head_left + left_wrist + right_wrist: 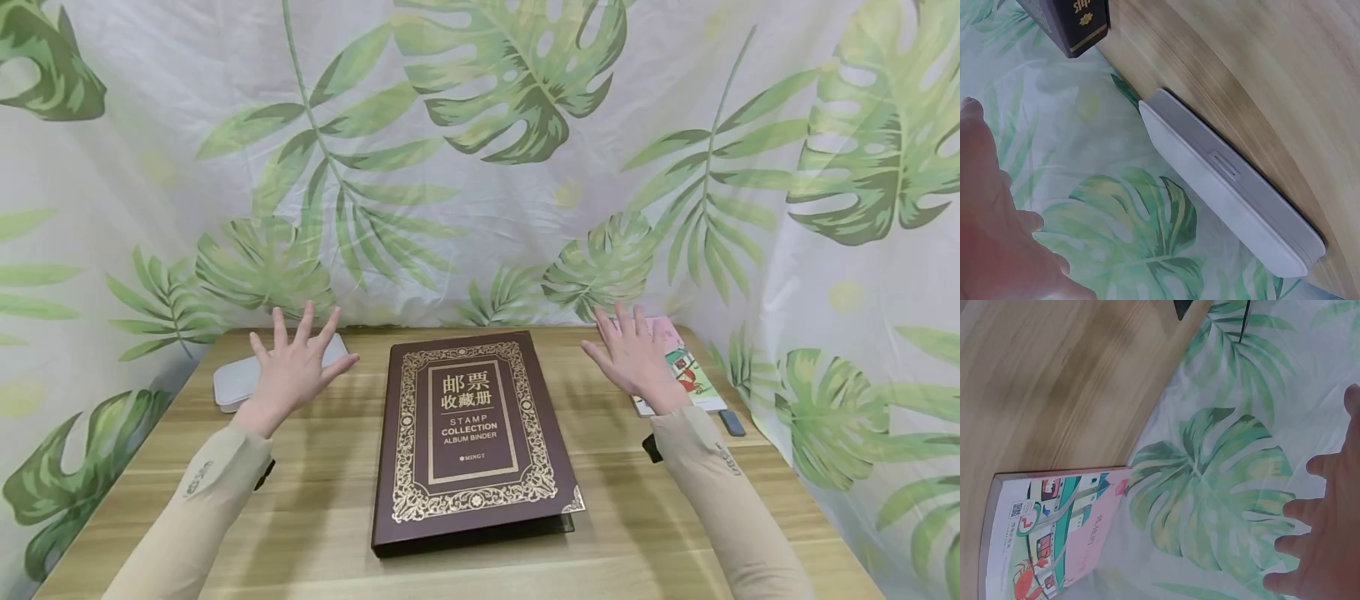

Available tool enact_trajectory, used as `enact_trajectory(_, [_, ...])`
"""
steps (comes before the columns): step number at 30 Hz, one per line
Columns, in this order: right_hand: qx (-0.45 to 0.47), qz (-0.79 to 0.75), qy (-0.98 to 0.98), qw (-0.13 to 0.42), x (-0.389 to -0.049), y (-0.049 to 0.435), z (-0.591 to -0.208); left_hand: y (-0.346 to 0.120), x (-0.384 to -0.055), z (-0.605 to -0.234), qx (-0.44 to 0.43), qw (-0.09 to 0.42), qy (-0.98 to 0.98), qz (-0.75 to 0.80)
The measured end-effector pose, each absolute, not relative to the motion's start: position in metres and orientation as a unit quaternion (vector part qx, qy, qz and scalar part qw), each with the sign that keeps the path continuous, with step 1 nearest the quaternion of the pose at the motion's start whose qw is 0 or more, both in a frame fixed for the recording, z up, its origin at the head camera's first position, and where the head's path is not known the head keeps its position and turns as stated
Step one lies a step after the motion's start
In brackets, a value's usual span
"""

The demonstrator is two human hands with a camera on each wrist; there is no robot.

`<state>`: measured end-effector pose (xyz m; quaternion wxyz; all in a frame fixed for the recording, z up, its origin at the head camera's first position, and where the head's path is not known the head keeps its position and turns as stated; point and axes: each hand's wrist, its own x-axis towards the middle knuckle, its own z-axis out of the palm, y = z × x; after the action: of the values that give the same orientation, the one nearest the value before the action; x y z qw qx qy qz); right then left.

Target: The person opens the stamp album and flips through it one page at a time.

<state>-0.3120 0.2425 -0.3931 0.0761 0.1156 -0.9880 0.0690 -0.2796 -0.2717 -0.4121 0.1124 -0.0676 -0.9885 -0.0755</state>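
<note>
A dark maroon stamp album [472, 517] with gold lettering and an ornate gold border lies closed at the middle of the wooden table. My left hand [296, 371] is raised with fingers spread, left of the album and overlapping a light grey case [238, 382] in the head view. My right hand [633, 354] is likewise held up, fingers spread, to the album's right, in front of a pink illustrated book [705, 392]. Both hands hold nothing. In the left wrist view the grey case [1222, 200] shows whole, with a small latch on its side.
A small dark blue-grey block [732, 422] lies beside the pink book near the table's right edge. Behind the table [330, 533] hangs a white cloth [495, 233] printed with green leaves, which also runs along both sides.
</note>
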Motion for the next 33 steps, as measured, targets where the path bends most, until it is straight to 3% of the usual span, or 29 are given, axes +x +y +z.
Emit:
enact_trajectory(10, [0.222,0.167,-0.956,0.09,-0.309,0.221,-0.399,-0.248,-0.259,-0.417,-0.103,0.102,-0.986,-0.081])
enact_trajectory(15, [0.23,0.298,-0.926,0.03,-0.311,0.208,-0.409,-0.229,-0.245,-0.428,-0.141,0.083,-0.982,-0.097])
enact_trajectory(28, [0.126,0.539,-0.815,-0.174,-0.325,0.19,-0.441,-0.18,-0.196,-0.455,-0.311,0.06,-0.941,-0.121])
enact_trajectory(33, [0.099,0.557,-0.8,-0.203,-0.326,0.187,-0.449,-0.177,-0.191,-0.462,-0.345,0.051,-0.929,-0.121])
